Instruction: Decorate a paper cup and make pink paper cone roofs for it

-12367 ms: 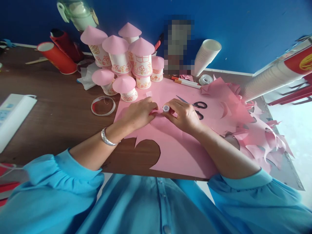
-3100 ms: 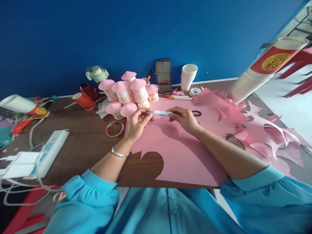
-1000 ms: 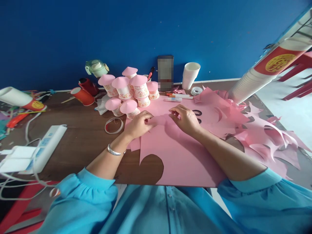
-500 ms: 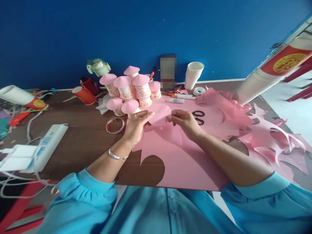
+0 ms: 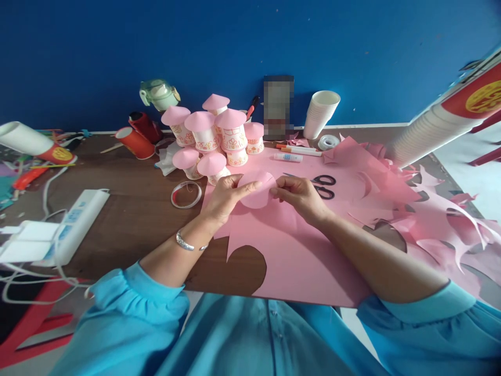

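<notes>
A round pink paper disc (image 5: 256, 194) is held up between my hands, over a large pink paper sheet (image 5: 305, 261) with a rounded cut-out in its near edge. My left hand (image 5: 227, 198) grips the disc's left side, thumb lying across the front. At its right edge my right hand (image 5: 299, 196) pinches the paper between thumb and fingers. Black-handled scissors (image 5: 325, 187) lie on the sheet just right of my right hand. Behind my left hand stand several decorated paper cups with pink cone roofs (image 5: 230, 137).
A glue stick (image 5: 288, 157), markers (image 5: 301, 151) and a tape roll (image 5: 327, 142) lie at the back. Stacked white cups (image 5: 321, 115) stand by the wall. Pink scraps (image 5: 442, 214) cover the right side. A power strip (image 5: 80, 227) and a ring-shaped roll (image 5: 186, 195) are left.
The disc has tilted more toward me, and my left thumb has slid farther right over its face. My right hand still pinches its right edge. The view has shifted slightly.
</notes>
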Tool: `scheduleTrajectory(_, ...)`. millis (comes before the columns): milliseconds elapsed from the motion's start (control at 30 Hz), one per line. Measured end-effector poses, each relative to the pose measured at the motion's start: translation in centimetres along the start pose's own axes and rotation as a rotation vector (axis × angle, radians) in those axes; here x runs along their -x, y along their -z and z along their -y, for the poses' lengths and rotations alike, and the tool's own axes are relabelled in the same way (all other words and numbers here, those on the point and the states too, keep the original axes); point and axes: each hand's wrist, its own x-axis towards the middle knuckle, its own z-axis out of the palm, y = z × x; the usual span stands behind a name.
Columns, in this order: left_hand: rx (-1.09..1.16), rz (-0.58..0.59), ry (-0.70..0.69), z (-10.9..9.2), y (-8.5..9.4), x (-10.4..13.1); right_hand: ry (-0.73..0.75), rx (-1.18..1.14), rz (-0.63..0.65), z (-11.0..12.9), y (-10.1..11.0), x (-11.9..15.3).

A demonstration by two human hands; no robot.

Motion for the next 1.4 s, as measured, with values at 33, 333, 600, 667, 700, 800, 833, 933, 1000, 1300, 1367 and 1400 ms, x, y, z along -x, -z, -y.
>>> scheduleTrajectory(33,0.011,0.022,0.019,0.0,0.1,0.0,-0.002,0.003,0.015,-0.1,0.0,0.0)
scheduleTrajectory(333,0.040,0.051,0.106,0.2,0.2,-0.2,0.636,0.688,-0.352,-0.9,0.1,0.5)
scheduleTrajectory(600,-0.604,0.249,0.036,0.3,0.4,-0.7,0.846,1.166,-0.220,-2.0,0.0,0.6)
scheduleTrajectory(667,-0.784,0.206,-0.031,0.0,0.4,-0.7,0.822,1.201,-0.181,-2.1,0.0,0.5)
scheduleTrajectory(700,-0.857,0.180,-0.044,-0.1,0.4,-0.7,0.816,1.220,-0.162,-2.1,0.0,0.5)
scheduleTrajectory(800,-1.002,0.148,-0.030,-0.2,0.5,-0.9,0.821,1.274,-0.107,-2.2,-0.3,0.5)
scheduleTrajectory(833,-1.020,0.148,-0.022,-0.1,0.6,-0.9,0.824,1.290,-0.091,-2.2,-0.4,0.5)
scheduleTrajectory(933,-0.992,0.146,-0.030,0.0,1.1,-1.1,0.805,1.321,-0.052,-2.4,-0.8,0.4)
scheduleTrajectory(1000,-1.001,0.140,-0.046,0.1,1.4,-1.2,0.767,1.324,-0.038,-2.5,-1.0,0.3)
scheduleTrajectory(1300,-1.103,0.132,-0.098,0.2,1.4,-1.2,0.794,1.358,-0.018,-2.5,-1.3,0.4)
scheduleTrajectory(1367,-1.104,0.129,-0.097,0.2,1.3,-1.2,0.810,1.359,-0.011,-2.5,-1.4,0.4)
scheduleTrajectory(1400,-1.103,0.130,-0.093,0.3,1.3,-1.2,0.810,1.361,-0.006,-2.5,-1.4,0.5)
